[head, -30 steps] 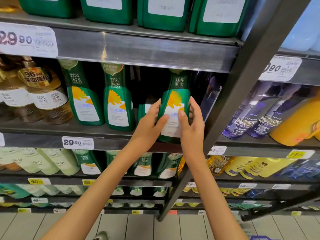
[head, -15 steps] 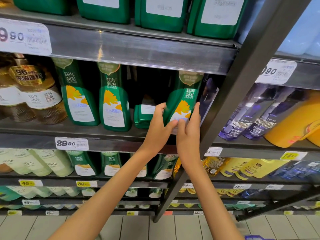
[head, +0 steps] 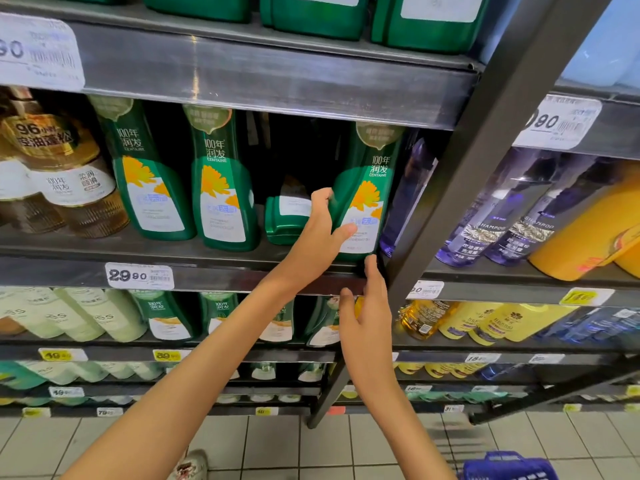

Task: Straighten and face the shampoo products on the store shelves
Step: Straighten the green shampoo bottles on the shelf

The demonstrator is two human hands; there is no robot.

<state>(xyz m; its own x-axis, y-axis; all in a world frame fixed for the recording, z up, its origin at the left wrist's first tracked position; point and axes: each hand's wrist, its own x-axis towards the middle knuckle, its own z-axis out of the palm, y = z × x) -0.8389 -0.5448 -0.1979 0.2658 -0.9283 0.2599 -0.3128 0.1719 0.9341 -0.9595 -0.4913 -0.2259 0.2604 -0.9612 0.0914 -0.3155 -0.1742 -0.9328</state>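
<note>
Head view: green shampoo bottle now faces out at the shelf's right end, left hand pinching it, right hand grip released, spread.

Grey metal shelves run in tiers, crossed by a dark slanting post. White and yellow price tags line their edges. Pale floor tiles lie below, with a blue basket at the bottom right.

The metal shelf carried, from left to right, amber bottles, two upright green bottles, a back bottle set deeper in, and an end bottle beside the post. A price tag sat on its front edge.
</note>
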